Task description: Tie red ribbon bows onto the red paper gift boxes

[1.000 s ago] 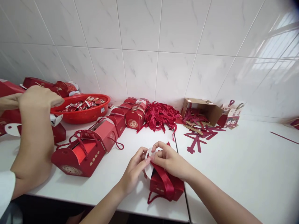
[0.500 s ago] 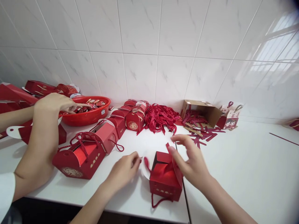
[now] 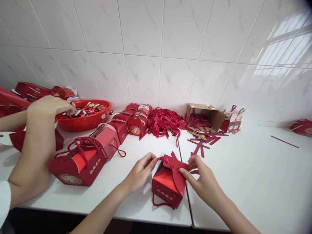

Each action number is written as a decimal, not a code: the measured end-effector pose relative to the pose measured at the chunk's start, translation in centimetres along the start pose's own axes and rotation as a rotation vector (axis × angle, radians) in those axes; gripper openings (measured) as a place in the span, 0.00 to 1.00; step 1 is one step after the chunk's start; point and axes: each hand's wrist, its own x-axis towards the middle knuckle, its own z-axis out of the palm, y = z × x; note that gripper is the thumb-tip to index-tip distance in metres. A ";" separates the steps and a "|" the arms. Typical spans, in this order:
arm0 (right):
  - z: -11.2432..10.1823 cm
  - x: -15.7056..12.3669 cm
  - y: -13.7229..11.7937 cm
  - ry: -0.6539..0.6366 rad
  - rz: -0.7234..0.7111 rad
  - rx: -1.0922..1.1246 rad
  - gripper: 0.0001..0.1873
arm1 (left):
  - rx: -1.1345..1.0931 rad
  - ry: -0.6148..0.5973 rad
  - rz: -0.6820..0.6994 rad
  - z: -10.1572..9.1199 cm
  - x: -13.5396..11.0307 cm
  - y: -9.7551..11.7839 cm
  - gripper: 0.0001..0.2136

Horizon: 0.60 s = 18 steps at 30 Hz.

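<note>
A small red gift box (image 3: pixel 168 188) with gold lettering stands at the table's front, close to the seam. A red ribbon (image 3: pixel 168 160) runs across its top and through the rounded end flap. My left hand (image 3: pixel 142 170) pinches the ribbon's end at the box's left side, fingers closed. On the right, my right hand (image 3: pixel 201 177) holds the end flap (image 3: pixel 179 178), its thumb pressed on the face and its fingers curled behind the edge. A twisted red cord handle (image 3: pixel 161 204) hangs down the box's near side.
Left stand closed red boxes (image 3: pixel 78 165) with cord handles. Behind lie a ribbon pile (image 3: pixel 163 122) and a cardboard box (image 3: pixel 214 115) spilling dark red strips (image 3: pixel 204 138). A co-worker's hand (image 3: pixel 48 105) reaches over a red basin (image 3: pixel 83 123) of wrapped sweets.
My right hand has come down from above the box and closed on its end flap. My left hand has moved right and up with the ribbon end, drawing it over the top.
</note>
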 end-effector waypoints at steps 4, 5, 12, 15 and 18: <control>0.4 0.4 0.2 -0.027 0.127 0.029 0.21 | -0.055 -0.042 -0.023 1.2 -0.2 0.1 0.14; 0.4 0.5 0.3 -0.043 0.149 0.039 0.21 | -0.042 -0.048 -0.031 1.2 -0.2 0.0 0.15; -1.9 1.9 1.4 -0.198 0.112 0.079 0.26 | 0.095 0.070 -0.185 -1.8 0.2 -1.4 0.20; -3.3 2.0 1.5 -0.293 0.118 0.098 0.27 | 0.102 -0.008 -0.265 -2.9 0.0 -1.2 0.21; -4.0 2.1 1.3 -0.376 0.105 0.095 0.24 | 0.119 -0.025 -0.235 -3.1 -0.2 -0.2 0.22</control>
